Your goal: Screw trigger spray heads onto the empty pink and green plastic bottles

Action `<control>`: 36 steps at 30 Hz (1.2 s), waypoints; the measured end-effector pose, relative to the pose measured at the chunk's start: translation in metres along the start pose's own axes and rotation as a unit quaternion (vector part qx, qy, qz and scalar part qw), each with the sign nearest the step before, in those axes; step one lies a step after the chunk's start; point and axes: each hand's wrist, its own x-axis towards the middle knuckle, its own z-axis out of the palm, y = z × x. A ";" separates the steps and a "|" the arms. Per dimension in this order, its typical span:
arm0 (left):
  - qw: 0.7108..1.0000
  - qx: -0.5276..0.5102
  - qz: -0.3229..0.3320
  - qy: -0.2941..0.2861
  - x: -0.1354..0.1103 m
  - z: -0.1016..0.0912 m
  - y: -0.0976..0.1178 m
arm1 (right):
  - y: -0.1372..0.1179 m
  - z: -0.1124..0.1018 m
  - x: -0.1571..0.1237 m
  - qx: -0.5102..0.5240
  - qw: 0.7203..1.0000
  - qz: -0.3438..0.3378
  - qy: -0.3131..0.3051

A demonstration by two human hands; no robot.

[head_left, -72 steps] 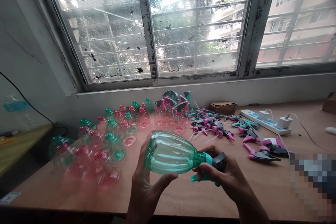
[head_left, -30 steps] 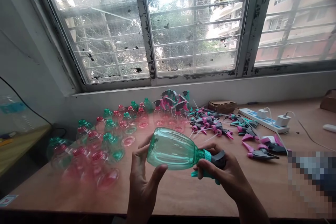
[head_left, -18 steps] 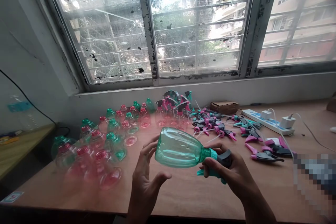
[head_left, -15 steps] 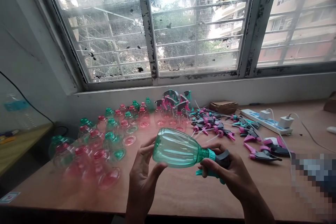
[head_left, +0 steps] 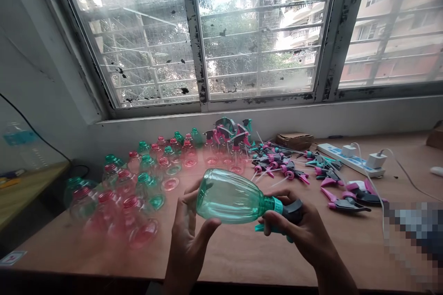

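A clear green spray bottle [head_left: 230, 197] lies on its side in the air above the front of the table. My left hand [head_left: 192, 233] is round its base end, thumb in front at the lower edge and fingers partly hidden behind. At the neck sits a sprayer head [head_left: 293, 211] with a turquoise collar [head_left: 277, 205], a dark grey top and a turquoise trigger. My right hand [head_left: 306, 226] is closed on this head, thumb and finger pinching near the collar. The collar is at the bottle's mouth; whether it is tight I cannot tell.
Several pink and green bottles without heads [head_left: 129, 212] stand on the left. Behind, bottles with sprayers fitted [head_left: 235, 147] stand near the window. Loose sprayer heads [head_left: 277, 161] lie in a pile to their right, by a white power strip [head_left: 349, 159] with cables and a flat brown box [head_left: 295, 140].
The bottle's base end has shifted slightly left and down, and the trigger has moved a little left. Both hands stay on the spray bottle.
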 end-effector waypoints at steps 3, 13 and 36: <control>0.996 0.054 0.069 -0.030 0.003 -0.004 -0.003 | 0.000 -0.003 0.003 0.024 1.000 0.000 0.008; 0.994 0.088 0.061 0.005 0.003 0.000 -0.002 | -0.001 -0.003 0.000 -0.021 1.000 -0.012 0.008; 0.997 0.044 0.057 -0.031 0.000 0.008 0.005 | -0.001 -0.004 0.005 0.056 0.998 0.002 0.021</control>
